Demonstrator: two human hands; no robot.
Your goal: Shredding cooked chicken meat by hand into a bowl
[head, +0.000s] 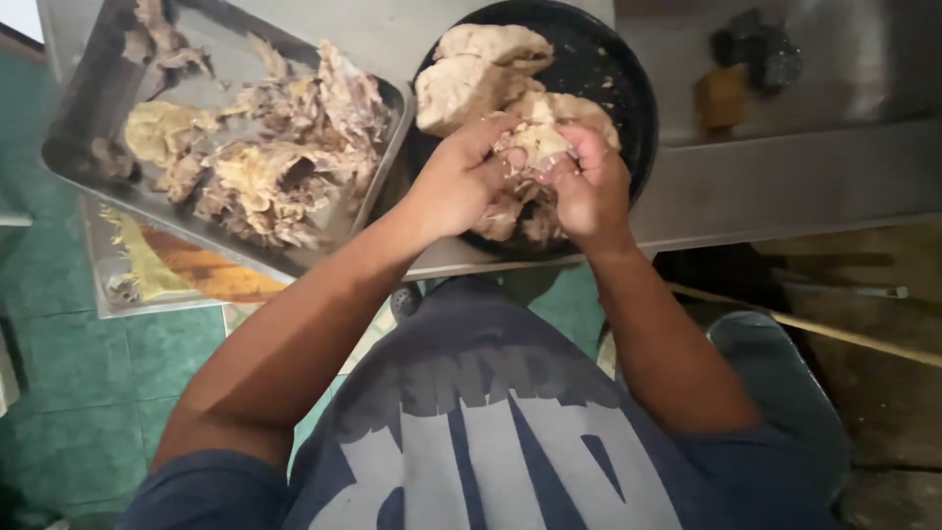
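Note:
A round black pan (628, 93) sits on a steel counter and holds large pale cooked meat chunks (471, 69). Over its near side, my left hand (456, 182) and my right hand (589, 186) both grip one chunk of meat (535, 142) between them, fingers dug into it. Shredded bits lie under my hands in the pan. To the left, a steel tray (83, 98) holds a heap of shredded meat and bones (285, 147).
A second tray (108, 294) with yellow and orange scraps sits lower left, under the first. A dark lump and a brown block (721, 93) rest on the counter at upper right. A wooden stick (814, 329) and a green tiled floor (69, 393) lie below.

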